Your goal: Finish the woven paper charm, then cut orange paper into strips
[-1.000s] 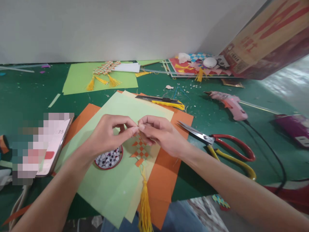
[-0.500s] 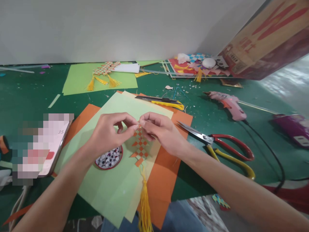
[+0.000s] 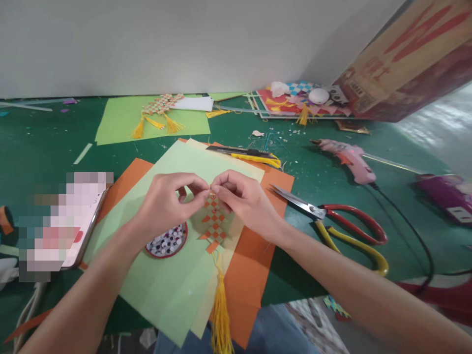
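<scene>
A woven paper fish [image 3: 215, 227] in orange and pale green checks lies on light green paper [image 3: 162, 290], a yellow tassel [image 3: 221, 309] trailing from its lower end over the near edge. At the fish's upper tip, the fingers of my left hand [image 3: 173, 199] and my right hand [image 3: 243, 199] meet in pinches. Whatever sits between the fingertips is too small and covered to make out. Small googly eyes show on the fish just below my fingers. Beside my left wrist is a round red-rimmed dish [image 3: 167, 241] full of googly eyes, partly hidden by my forearm.
Scissors [image 3: 320, 214] with red and yellow handles lie right of my right hand, beyond them a pink glue gun [image 3: 348, 157] with its cord. A utility knife [image 3: 254, 156] rests behind the hands. A phone [image 3: 86, 226] is at left. Finished woven pieces [image 3: 162, 105] lie at the back.
My hands stay at the fish's upper tip, with only a slight shift of the fingers; the right fingers curl a little closer. Everything else is in the same place.
</scene>
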`<action>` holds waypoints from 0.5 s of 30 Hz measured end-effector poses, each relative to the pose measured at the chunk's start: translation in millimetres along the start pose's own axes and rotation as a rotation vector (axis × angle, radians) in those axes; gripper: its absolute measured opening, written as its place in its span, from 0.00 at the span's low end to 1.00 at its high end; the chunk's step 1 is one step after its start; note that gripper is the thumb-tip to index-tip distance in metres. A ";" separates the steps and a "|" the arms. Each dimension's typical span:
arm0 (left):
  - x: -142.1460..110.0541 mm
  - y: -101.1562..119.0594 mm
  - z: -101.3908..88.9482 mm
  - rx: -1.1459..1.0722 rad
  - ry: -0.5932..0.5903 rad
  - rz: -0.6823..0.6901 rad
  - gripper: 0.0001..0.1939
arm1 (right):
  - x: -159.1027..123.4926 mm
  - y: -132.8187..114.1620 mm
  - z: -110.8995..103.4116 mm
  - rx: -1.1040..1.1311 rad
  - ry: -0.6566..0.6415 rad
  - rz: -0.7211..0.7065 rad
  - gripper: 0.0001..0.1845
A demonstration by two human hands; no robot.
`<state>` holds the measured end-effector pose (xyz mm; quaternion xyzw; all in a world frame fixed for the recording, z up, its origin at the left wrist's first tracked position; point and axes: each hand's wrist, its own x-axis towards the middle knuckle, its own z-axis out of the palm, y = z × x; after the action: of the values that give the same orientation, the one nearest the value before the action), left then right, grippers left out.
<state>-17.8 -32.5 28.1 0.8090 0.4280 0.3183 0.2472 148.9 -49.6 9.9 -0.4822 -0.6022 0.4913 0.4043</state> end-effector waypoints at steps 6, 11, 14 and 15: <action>0.2 -0.1 0.0 0.005 -0.015 -0.013 0.05 | 0.0 0.5 0.5 -0.019 -0.007 0.000 0.06; 1.3 0.8 -1.2 -0.006 -0.049 -0.046 0.06 | -0.2 1.3 0.7 -0.011 -0.004 -0.002 0.06; 2.4 1.9 -1.9 -0.023 -0.072 -0.067 0.06 | -0.5 1.1 1.0 0.001 -0.015 0.003 0.05; 2.9 2.4 -2.2 -0.029 -0.079 -0.073 0.06 | -0.5 0.9 1.1 0.006 -0.021 0.005 0.05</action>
<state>-16.8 -31.0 32.1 0.8010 0.4425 0.2832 0.2869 148.1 -50.3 8.9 -0.4774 -0.6038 0.4988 0.3983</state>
